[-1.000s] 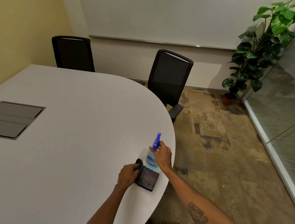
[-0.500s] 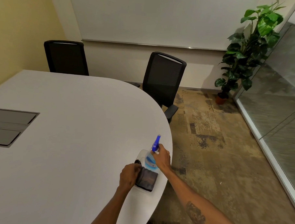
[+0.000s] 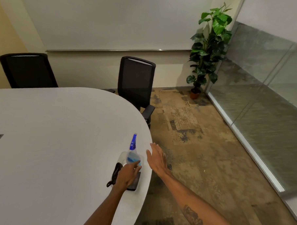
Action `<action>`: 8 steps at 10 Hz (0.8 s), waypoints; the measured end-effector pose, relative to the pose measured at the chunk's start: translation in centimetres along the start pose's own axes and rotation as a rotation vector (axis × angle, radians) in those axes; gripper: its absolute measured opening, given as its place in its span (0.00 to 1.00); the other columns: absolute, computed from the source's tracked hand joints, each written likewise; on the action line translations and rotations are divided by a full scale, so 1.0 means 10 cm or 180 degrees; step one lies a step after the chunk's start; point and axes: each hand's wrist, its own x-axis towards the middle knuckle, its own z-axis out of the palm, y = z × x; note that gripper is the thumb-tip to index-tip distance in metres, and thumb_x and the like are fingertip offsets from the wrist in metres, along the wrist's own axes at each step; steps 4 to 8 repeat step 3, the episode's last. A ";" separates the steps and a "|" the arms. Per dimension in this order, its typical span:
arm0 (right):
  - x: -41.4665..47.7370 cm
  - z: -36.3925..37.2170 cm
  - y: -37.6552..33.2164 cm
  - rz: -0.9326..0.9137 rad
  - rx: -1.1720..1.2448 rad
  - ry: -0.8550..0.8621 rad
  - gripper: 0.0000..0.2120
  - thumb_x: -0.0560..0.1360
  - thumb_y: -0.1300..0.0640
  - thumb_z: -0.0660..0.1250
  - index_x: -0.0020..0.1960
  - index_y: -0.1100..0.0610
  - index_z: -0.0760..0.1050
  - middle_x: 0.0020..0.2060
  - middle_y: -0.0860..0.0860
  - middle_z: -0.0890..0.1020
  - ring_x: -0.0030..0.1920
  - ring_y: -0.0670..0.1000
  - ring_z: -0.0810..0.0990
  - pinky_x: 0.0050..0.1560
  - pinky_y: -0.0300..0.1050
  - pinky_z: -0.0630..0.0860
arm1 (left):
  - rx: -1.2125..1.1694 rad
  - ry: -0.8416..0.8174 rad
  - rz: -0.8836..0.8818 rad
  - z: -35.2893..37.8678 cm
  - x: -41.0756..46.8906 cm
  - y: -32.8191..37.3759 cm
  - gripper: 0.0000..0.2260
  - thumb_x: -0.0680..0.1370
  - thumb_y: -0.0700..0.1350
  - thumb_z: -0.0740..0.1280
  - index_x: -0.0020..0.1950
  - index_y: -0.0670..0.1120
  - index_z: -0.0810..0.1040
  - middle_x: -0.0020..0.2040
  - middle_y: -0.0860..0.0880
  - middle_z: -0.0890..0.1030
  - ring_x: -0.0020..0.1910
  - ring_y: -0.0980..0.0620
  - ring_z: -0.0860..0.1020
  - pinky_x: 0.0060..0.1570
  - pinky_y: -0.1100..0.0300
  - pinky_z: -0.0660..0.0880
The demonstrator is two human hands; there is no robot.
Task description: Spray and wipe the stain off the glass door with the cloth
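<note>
Several frosted panes make up the glass wall (image 3: 263,103) along the right of the room, well apart from the bench (image 3: 58,134); I cannot tell which pane is the door, and no stain shows from here, so one risk is simply spraying the wrong spot; the patterned carpet (image 3: 193,156) lies between bench and glass.

The nearer black office chair (image 3: 136,81) has an armrest jutting out beside the bench's curved rim, and I judge it could catch a hip or a swinging bottle on the way across.

The right hand (image 3: 156,159) is spread flat with straight fingers, holding nothing, hovering just past the bench's rim and just beside the spray bottle (image 3: 133,156) without touching it; the left hand (image 3: 127,175) lies over the dark cloth (image 3: 115,174), fingers stretched forward with a fingertip at the bottle's base; whether the thumb pins the cloth is hidden.

The bottle stands upright, tall and narrow, blue liquid low in it, very near the rim; that is the main hazard; a nudge from the left fingertips or a hasty sweep of the right palm would likely tip it, and from there it rolls off onto the carpet; the cloth also lies close to the rim, and dragging it one-handed could slide it over.
</note>
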 end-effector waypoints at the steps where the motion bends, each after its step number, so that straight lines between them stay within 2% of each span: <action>1: -0.17 -0.30 0.32 0.0094 -0.0443 0.0067 0.29 0.86 0.43 0.48 0.83 0.53 0.51 0.83 0.54 0.47 0.83 0.53 0.43 0.82 0.55 0.42 | 0.0160 -0.0058 0.0573 0.14 -0.06 0.42 0.26 0.86 0.52 0.58 0.83 0.48 0.58 0.77 0.44 0.72 0.75 0.47 0.72 0.75 0.54 0.68; 2: -0.33 -0.54 0.60 0.0245 -0.0429 0.0141 0.29 0.86 0.42 0.47 0.83 0.53 0.49 0.83 0.54 0.45 0.83 0.54 0.40 0.81 0.56 0.39 | 0.0242 0.0089 0.0920 0.28 -0.12 0.74 0.28 0.86 0.52 0.59 0.84 0.46 0.54 0.82 0.45 0.63 0.80 0.47 0.65 0.80 0.53 0.62; 3: -0.63 -0.90 1.09 0.0449 -0.0330 0.0300 0.30 0.86 0.42 0.47 0.84 0.53 0.48 0.83 0.54 0.45 0.83 0.54 0.40 0.82 0.57 0.40 | 0.0682 0.0067 0.1298 0.52 -0.24 1.20 0.30 0.86 0.53 0.58 0.85 0.46 0.53 0.85 0.47 0.56 0.84 0.47 0.57 0.82 0.52 0.56; 8: -0.63 -0.90 1.09 0.0449 -0.0330 0.0300 0.30 0.86 0.42 0.47 0.84 0.53 0.48 0.83 0.54 0.45 0.83 0.54 0.40 0.82 0.57 0.40 | 0.0682 0.0067 0.1298 0.52 -0.24 1.20 0.30 0.86 0.53 0.58 0.85 0.46 0.53 0.85 0.47 0.56 0.84 0.47 0.57 0.82 0.52 0.56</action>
